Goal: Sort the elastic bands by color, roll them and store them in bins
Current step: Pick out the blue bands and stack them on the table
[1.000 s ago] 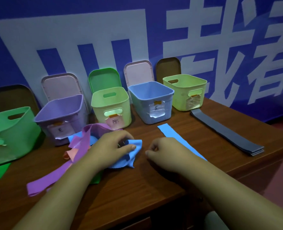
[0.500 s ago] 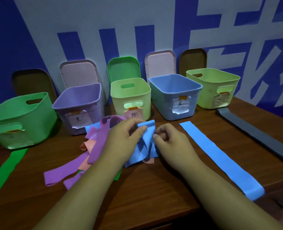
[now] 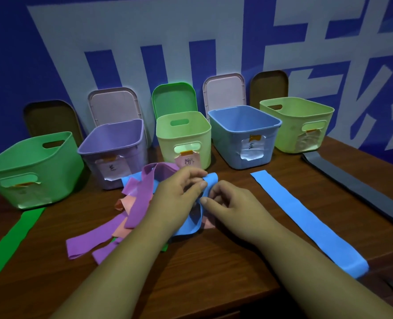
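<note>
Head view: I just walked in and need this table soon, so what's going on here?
A person is sorting elastic bands. Both the left hand and the right hand hold a crumpled blue band beside a tangle of purple bands. A second blue band, a grey band and a green band lie flat on the table. The bins stand open behind.
</note>
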### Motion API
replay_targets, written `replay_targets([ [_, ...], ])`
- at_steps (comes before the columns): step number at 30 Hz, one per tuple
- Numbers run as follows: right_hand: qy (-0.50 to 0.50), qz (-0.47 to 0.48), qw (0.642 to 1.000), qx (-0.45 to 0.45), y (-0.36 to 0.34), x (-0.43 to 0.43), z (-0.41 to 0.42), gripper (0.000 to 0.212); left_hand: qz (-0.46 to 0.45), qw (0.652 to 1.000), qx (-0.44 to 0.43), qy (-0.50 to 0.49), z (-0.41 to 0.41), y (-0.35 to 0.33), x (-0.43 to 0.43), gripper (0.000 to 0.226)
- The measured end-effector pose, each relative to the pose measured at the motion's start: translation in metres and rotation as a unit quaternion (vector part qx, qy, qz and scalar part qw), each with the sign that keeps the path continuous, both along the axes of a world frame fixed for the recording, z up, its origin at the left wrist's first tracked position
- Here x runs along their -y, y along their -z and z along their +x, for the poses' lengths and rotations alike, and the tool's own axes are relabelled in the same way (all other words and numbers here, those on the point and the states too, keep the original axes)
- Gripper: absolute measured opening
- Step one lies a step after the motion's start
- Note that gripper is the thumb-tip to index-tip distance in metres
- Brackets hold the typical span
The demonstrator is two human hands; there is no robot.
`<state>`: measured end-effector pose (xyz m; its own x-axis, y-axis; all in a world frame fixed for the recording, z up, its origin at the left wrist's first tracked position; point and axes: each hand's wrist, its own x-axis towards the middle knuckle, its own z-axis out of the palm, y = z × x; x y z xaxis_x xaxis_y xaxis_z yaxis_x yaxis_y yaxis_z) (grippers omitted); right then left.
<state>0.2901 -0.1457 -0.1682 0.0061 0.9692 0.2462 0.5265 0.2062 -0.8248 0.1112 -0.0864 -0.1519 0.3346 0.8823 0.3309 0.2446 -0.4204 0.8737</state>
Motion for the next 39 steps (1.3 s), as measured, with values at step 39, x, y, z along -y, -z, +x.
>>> replay_targets([
  [39, 0.043, -0.029, 0.997, 0.049, -0.007, 0.009, 0.002, 0.01, 0.089, 0.989, -0.121, -0.004, 0.003, -0.007, 0.009, 0.032],
])
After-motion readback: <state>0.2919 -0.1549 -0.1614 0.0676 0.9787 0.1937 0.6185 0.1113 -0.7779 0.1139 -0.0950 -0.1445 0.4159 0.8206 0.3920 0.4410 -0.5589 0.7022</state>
